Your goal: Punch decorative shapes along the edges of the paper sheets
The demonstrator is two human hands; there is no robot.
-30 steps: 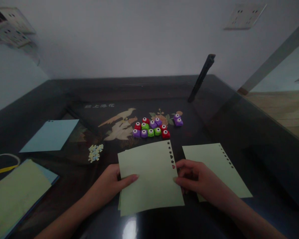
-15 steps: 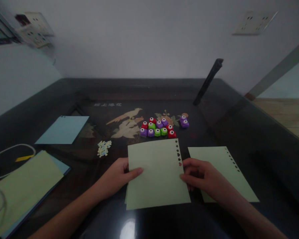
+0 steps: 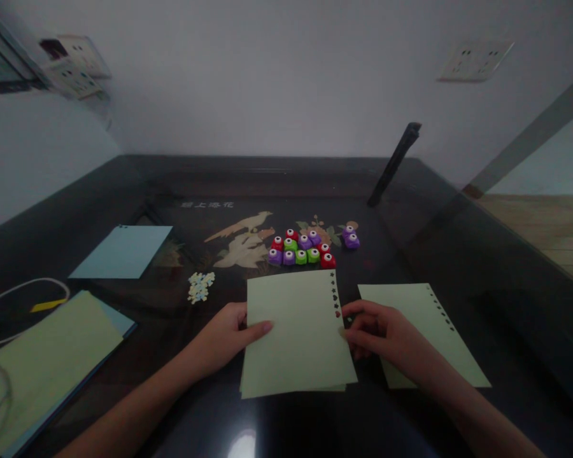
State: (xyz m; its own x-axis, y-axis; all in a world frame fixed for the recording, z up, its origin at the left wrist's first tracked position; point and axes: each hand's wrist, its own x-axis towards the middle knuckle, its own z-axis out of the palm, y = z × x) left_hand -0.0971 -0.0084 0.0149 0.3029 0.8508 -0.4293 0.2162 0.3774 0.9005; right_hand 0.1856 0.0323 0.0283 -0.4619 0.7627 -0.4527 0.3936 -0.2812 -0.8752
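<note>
Two or more pale green sheets of paper [image 3: 296, 337] are held up over the table, the rear one peeking out at the bottom. Punched shapes, stars and hearts among them, run down the upper right edge; one heart looks red. My left hand [image 3: 236, 331] grips the left edge, thumb on top and fingers behind. At the right edge my right hand [image 3: 375, 327] is curled, its thumb and index finger at the paper just below the holes. Beyond the sheets sit several small red, green and purple craft punches [image 3: 300, 248].
Another punched green sheet [image 3: 410, 305] lies right, partly under my right forearm. A blue sheet [image 3: 124, 251], small paper cutouts [image 3: 201, 287], a paper stack [image 3: 62, 362] and a white cable [image 3: 28, 280] are left. Two purple punches [image 3: 350, 237] sit apart; a black stick-like object [image 3: 394, 165] stands behind.
The right edge of the held sheets has shifted slightly left, showing more of the rear sheet below. My right hand has moved a little left with it; my left hand stays put.
</note>
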